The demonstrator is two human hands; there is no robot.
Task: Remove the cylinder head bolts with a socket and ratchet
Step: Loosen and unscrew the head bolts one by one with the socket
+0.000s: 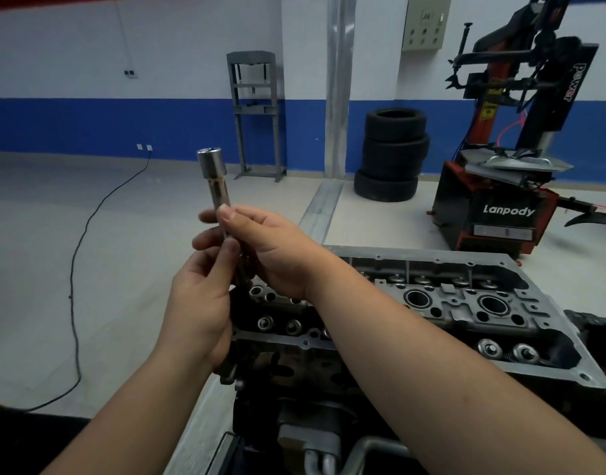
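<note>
The long steel cylinder head bolt [218,186], with a bright, wide cylindrical head at the top and a narrower, rust-tinged shank below, is held nearly upright in the air, leaning slightly to the left at the top. Its long axis runs from the head, well above the hands, down to a lower end hidden between the palms, so I cannot tell whether the tip is clear of the grey cast-aluminium cylinder head [466,303] just behind and below it. The right hand [270,248] pinches the shank highest up, thumb and forefinger pressed on it just under the rusty part. The left hand [198,303] sits lower and nearer the camera, thumb and curled fingers closed round the shank's lower stretch. Both hands are on the bolt, the right being nearer its head. No ratchet shows here. Judging by this, the bolt is out or nearly out and wants lifting along its axis, then setting aside. Farther off stand a stack of black tyres [392,156], a red and black tyre-changing machine [500,207] and a grey steel press frame [255,111].
</note>
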